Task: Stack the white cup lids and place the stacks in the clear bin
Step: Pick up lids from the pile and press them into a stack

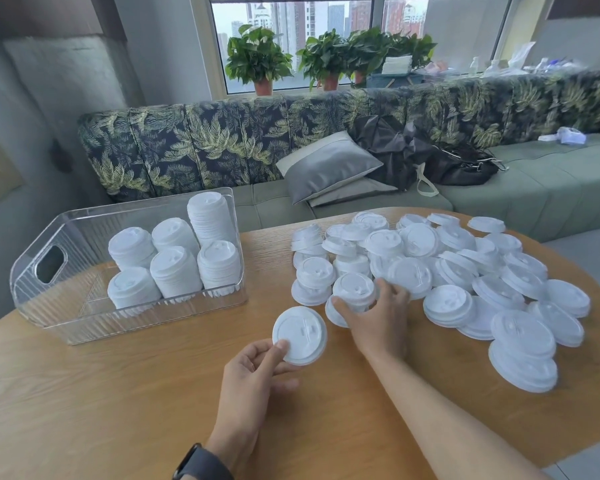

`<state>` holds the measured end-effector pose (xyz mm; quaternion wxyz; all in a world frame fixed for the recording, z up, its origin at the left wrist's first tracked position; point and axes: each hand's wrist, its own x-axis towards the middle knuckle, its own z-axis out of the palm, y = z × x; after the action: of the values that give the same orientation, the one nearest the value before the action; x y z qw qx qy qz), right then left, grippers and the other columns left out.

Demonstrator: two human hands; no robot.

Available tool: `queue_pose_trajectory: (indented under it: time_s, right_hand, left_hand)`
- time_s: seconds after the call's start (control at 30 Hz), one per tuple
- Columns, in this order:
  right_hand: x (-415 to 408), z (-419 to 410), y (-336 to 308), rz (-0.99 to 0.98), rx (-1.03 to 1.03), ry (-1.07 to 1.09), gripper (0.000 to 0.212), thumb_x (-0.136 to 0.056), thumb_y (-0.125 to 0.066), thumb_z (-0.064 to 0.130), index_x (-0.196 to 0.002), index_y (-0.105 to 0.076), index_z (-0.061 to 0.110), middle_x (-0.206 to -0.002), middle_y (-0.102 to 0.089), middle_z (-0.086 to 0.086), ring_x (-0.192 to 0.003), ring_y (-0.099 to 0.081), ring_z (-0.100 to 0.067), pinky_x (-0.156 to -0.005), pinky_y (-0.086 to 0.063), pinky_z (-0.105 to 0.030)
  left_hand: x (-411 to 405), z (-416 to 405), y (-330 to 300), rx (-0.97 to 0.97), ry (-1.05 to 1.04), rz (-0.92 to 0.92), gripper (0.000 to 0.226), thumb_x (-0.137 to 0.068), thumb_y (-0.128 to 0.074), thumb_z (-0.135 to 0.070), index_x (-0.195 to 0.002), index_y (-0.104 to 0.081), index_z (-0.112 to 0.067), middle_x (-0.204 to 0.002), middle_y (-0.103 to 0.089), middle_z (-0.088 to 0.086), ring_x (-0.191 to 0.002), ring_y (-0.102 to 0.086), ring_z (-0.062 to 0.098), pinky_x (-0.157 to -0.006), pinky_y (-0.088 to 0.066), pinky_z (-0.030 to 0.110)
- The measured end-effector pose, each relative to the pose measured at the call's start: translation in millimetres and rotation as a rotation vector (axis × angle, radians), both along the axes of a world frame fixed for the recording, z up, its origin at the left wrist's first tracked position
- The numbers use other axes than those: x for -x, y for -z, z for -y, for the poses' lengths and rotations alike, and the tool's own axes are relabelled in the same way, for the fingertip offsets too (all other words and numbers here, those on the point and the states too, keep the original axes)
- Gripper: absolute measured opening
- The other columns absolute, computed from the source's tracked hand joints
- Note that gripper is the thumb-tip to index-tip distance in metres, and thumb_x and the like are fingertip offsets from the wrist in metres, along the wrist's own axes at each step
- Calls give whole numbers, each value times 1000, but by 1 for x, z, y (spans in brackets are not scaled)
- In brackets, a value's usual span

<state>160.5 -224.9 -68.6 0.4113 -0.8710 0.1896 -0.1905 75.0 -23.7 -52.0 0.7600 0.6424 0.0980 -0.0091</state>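
While the clear bin (66,306) holds six lid stacks (174,268) at my left, my left hand (253,372) pinches one white lid (300,336); my right hand (378,320) clasps a short stack (354,291) by the loose pile (465,278).

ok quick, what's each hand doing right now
Left hand: closed on a single white lid, held by its edge.
Right hand: fingers closed around a short lid stack at the pile's edge.
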Motion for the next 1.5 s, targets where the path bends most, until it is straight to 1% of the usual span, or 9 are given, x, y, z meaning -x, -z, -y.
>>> queue_pose_trajectory:
  time_s: [0.17, 0.4, 0.53, 0.63, 0.73, 0.8, 1.07, 1.27, 1.5]
  right_hand:
    - [-2, 0, 0, 8, 28, -12, 83, -71, -86, 57, -137, -55, 15, -136, -41, -7, -122, -54, -29, -95, -50, -40]
    - [20, 2, 3, 177, -193, -43, 87, -73, -91, 41, -147, -47, 26, -141, -46, -3, -130, -50, -22, -108, -46, -40]
    - [43, 2, 6, 328, -336, -55, 85, -72, -93, 17, -144, -49, 28, -138, -54, 10, -130, -54, -15, -108, -50, -46]
    - [64, 0, 4, 358, -483, -82, 82, -73, -91, 5, -140, -51, 33, -126, -60, 32, -118, -62, 4, -101, -56, -36]
    - [85, -1, 2, 322, -586, -131, 81, -75, -90, 3, -138, -50, 34, -126, -68, 15, -109, -69, 1, -90, -57, -22]
    - [98, -2, 3, 284, -619, -176, 81, -74, -89, 2, -138, -50, 34, -123, -72, 8, -107, -71, -3, -89, -57, -24]
    - [138, -3, -4, 66, -601, -385, 83, -72, -90, 3, -140, -52, 34, -116, -74, 12, -103, -72, -7, -96, -59, -36]
    - [151, -1, -13, -46, -644, -511, 85, -73, -89, 1, -140, -51, 38, -118, -75, 8, -105, -72, -7, -84, -57, -22]
    - [154, -1, -16, -78, -635, -563, 87, -74, -88, 0, -144, -50, 35, -119, -75, 10, -109, -71, -8, -89, -57, -25]
  left_hand:
    - [1, 0, 0, -4, -6, -2, 27, -96, -72, -22, -111, -70, 0, -95, -79, 15, -91, -76, 31, -69, -63, 37]
    - [3, 0, 0, 15, -34, 1, 26, -96, -71, -21, -110, -70, 0, -91, -79, 12, -84, -76, 24, -75, -63, 43]
    - [7, 1, -2, 16, -39, 8, 24, -97, -71, -21, -110, -70, 0, -90, -79, 13, -83, -76, 24, -76, -63, 41]
    - [12, 1, -1, 27, -51, 7, 26, -97, -71, -22, -111, -70, 0, -94, -78, 18, -83, -76, 24, -78, -62, 40]
    - [20, 0, -2, 33, -55, 0, 25, -97, -71, -22, -111, -69, -1, -94, -79, 18, -84, -77, 24, -78, -62, 39]
    - [27, 0, -4, 37, -54, -2, 26, -97, -71, -22, -111, -69, -1, -94, -79, 18, -83, -77, 24, -78, -62, 38]
    - [61, -3, -9, 18, -9, -4, 26, -99, -67, -25, -114, -69, -3, -95, -80, 15, -84, -77, 23, -72, -63, 33]
    - [76, -5, -9, 33, -4, -12, 30, -100, -66, -27, -117, -70, -3, -99, -79, 16, -91, -76, 28, -77, -61, 35]
    - [79, -4, -11, 44, 2, -4, 25, -100, -65, -26, -116, -72, -6, -104, -80, 11, -99, -77, 26, -83, -63, 38]
